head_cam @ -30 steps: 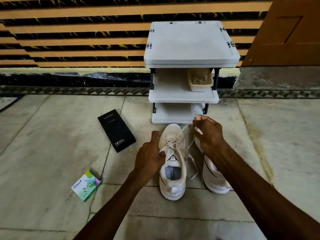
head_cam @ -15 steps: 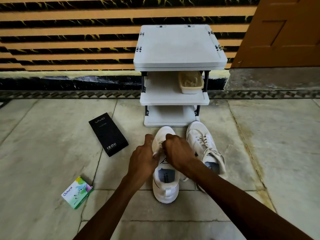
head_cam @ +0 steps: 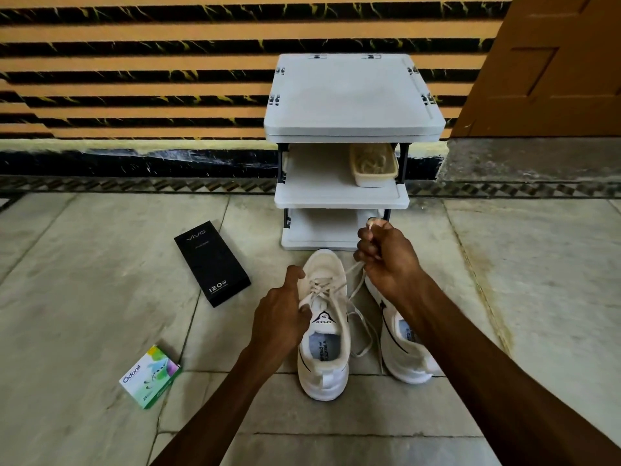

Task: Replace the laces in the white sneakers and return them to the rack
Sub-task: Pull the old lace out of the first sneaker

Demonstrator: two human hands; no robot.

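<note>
A pale stone floor (head_cam: 84, 297) runs to a wall (head_cam: 134, 79) striped orange and black, with a brown door (head_cam: 554, 62) at the right. A grey three-shelf rack (head_cam: 353, 95) stands against the wall. Two white sneakers sit on the floor just in front of it, toes toward it: the left sneaker (head_cam: 331, 361), partly laced, and the right sneaker (head_cam: 408, 358) just beside it, partly under the right forearm. A black box (head_cam: 211, 264) lies to their left. The left hand (head_cam: 279, 317) pinches the lace (head_cam: 356, 290) at the left sneaker's eyelets. The right hand (head_cam: 386, 257), its grip closed on the lace's far end, holds it taut above the toes. A small green box (head_cam: 149, 376) lies nearer, and a cream basket (head_cam: 374, 180) sits on the middle shelf.
</note>
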